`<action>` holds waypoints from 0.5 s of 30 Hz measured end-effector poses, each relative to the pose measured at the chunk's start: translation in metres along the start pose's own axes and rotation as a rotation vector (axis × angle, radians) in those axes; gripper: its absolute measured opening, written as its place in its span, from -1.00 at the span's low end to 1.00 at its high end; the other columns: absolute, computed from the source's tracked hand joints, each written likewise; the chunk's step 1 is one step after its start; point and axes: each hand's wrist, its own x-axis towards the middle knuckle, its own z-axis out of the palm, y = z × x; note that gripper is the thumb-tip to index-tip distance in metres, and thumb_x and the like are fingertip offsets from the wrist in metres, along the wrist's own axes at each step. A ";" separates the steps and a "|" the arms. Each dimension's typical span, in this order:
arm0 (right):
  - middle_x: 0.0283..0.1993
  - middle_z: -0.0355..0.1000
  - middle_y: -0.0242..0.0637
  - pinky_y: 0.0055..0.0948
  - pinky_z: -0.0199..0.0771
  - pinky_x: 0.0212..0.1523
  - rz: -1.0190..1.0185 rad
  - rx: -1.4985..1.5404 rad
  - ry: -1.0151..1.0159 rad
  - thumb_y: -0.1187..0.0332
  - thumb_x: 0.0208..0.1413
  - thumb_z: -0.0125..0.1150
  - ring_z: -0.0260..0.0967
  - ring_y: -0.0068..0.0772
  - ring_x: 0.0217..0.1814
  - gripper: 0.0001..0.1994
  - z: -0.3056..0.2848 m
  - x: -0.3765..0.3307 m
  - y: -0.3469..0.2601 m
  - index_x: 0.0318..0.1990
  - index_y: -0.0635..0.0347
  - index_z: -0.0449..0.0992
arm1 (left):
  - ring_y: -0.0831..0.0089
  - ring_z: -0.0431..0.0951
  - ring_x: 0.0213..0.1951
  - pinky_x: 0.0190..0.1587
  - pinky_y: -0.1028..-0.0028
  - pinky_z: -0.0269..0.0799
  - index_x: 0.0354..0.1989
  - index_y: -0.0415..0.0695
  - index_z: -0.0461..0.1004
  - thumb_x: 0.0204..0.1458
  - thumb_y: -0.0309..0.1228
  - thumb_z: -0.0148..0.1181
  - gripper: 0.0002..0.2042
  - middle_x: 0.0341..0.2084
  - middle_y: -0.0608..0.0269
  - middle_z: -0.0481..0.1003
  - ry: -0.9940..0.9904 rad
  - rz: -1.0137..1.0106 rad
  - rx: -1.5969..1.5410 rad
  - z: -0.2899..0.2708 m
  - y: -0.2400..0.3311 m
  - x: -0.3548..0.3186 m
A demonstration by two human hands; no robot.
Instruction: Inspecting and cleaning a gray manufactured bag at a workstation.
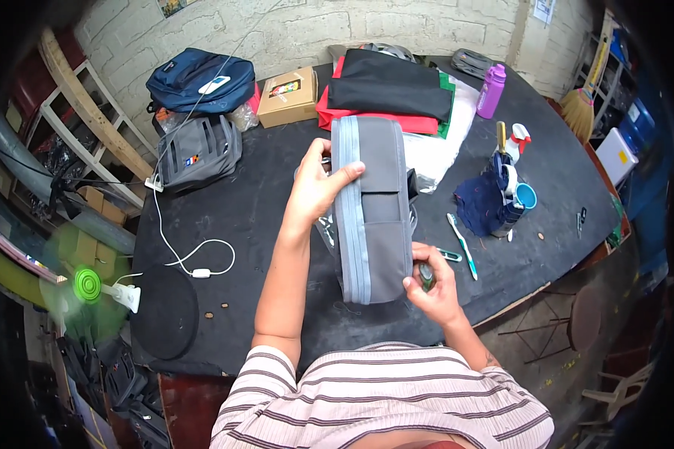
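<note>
Over the table's near middle I hold up a grey bag [382, 239] with its narrow side turned up. A pale blue-grey zipper [352, 217] runs along that side beside a flat pocket with an opening. My left hand [318, 183] is closed on the bag's upper left edge, thumb pressed on the zipper band. At the lower right corner, my right hand [434, 288] is curled round a small dark green object [426, 277]; its kind is unclear. The right fingertips are against the bag's side. Its underside is hidden.
To the right lie a toothbrush [463, 247], a dark blue cloth holder [481, 202], a light blue cup [526, 196] and a purple bottle [491, 91]. Farther back are folded fabrics [386, 86], a cardboard box [287, 97] and backpacks [198, 153]. A green fan [87, 285] spins at left.
</note>
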 end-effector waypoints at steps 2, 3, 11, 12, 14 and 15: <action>0.08 0.32 -0.10 -0.59 0.33 -0.14 -0.094 -0.078 -0.003 0.62 -0.12 0.17 0.34 -0.49 -0.03 -0.65 0.001 -0.003 0.012 -0.10 0.34 0.35 | 0.59 0.43 -0.27 -0.18 0.59 0.35 -0.20 -0.24 0.30 -0.05 -0.52 0.27 -0.71 -0.35 0.28 0.43 -0.036 0.184 -0.023 0.004 0.005 -0.008; 0.08 0.34 -0.07 -0.57 0.34 -0.09 -0.099 -0.137 -0.010 0.62 -0.12 0.18 0.36 -0.45 -0.02 -0.66 0.000 -0.003 0.015 -0.10 0.35 0.36 | 0.60 0.42 -0.28 -0.18 0.59 0.35 -0.18 -0.23 0.30 -0.05 -0.56 0.25 -0.71 -0.35 0.31 0.42 0.000 0.236 -0.089 0.005 0.013 -0.017; -0.04 0.34 -0.33 -0.53 0.24 -0.02 0.055 0.236 0.206 0.23 0.01 0.29 0.22 -0.55 0.01 -0.54 -0.005 0.057 0.004 -0.02 0.33 0.33 | 0.56 0.42 -0.16 -0.09 0.54 0.35 -0.36 -0.26 0.35 -0.22 -0.56 0.42 -0.68 -0.10 0.22 0.42 -0.034 0.179 -0.105 0.028 -0.030 -0.068; -0.13 0.33 -0.37 -0.56 0.23 -0.01 0.118 0.217 0.208 0.25 0.05 0.27 0.22 -0.58 -0.06 -0.62 -0.005 0.058 0.008 -0.09 0.30 0.33 | 0.56 0.43 -0.16 -0.11 0.54 0.37 -0.20 -0.30 0.40 -0.18 -0.49 0.41 -0.62 -0.14 0.22 0.43 -0.029 0.073 -0.059 0.031 -0.038 -0.073; -0.17 0.32 -0.38 -0.57 0.23 -0.01 0.152 0.189 0.206 0.31 0.05 0.27 0.23 -0.58 -0.12 -0.68 -0.006 0.055 0.015 -0.13 0.28 0.35 | 0.47 0.46 -0.12 -0.09 0.50 0.40 -0.08 -0.33 0.43 -0.20 -0.39 0.44 -0.51 -0.07 0.18 0.37 -0.054 0.104 -0.017 0.030 -0.047 -0.079; -0.13 0.36 -0.32 -0.54 0.26 0.00 -0.017 0.103 0.218 0.34 0.05 0.27 0.27 -0.57 -0.10 -0.71 -0.005 0.056 0.019 -0.15 0.28 0.36 | 0.42 0.47 -0.10 -0.08 0.48 0.41 -0.10 -0.33 0.45 -0.21 -0.35 0.45 -0.51 -0.03 0.14 0.34 -0.071 0.143 -0.083 0.031 -0.049 -0.082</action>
